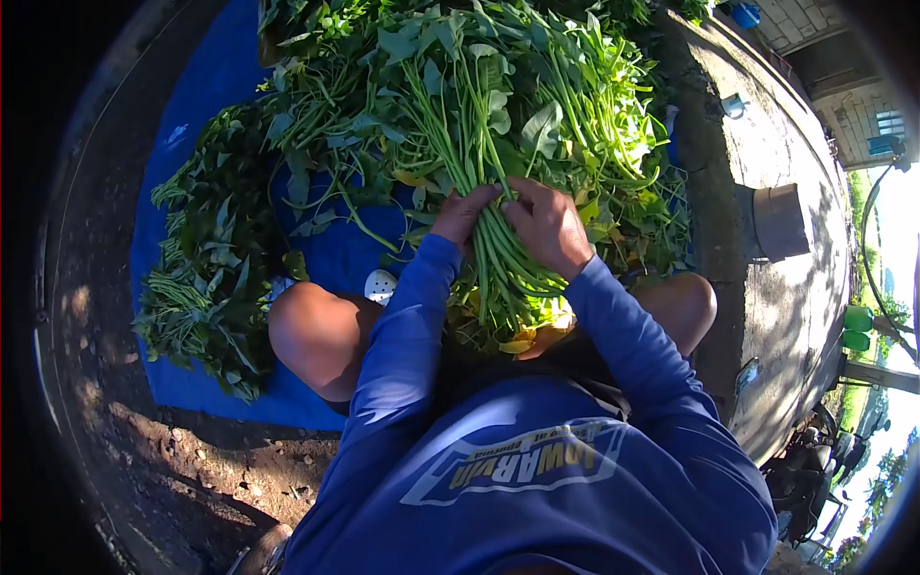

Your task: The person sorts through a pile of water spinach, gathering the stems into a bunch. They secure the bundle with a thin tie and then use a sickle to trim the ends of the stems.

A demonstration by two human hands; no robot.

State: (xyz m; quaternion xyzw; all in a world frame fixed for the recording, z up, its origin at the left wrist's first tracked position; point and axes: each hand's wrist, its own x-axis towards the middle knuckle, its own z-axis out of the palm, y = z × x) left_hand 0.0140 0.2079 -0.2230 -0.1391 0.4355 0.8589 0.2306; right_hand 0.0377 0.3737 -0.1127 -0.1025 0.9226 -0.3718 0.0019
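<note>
A bunch of long-stemmed leafy greens (pixel 494 240) lies between my two hands, its leaves pointing away from me and its stem ends toward my lap. My left hand (pixel 465 216) is closed round the stems from the left. From the right, my right hand (pixel 551 220) grips the same bunch, with thumb and fingers pressed near the stems. Part of the fingers on both hands is hidden by the stems. Just beyond, a big heap of loose greens (pixel 604 105) spreads out, some leaves yellowed.
A blue tarp (pixel 326 211) lies under the greens. Stacked bundles of greens (pixel 206 259) line its left side. A white perforated shoe (pixel 380 286) shows by my left knee. On the right are a concrete ledge (pixel 767 316), a grey bucket-like container (pixel 781 222) and green containers (pixel 857 329).
</note>
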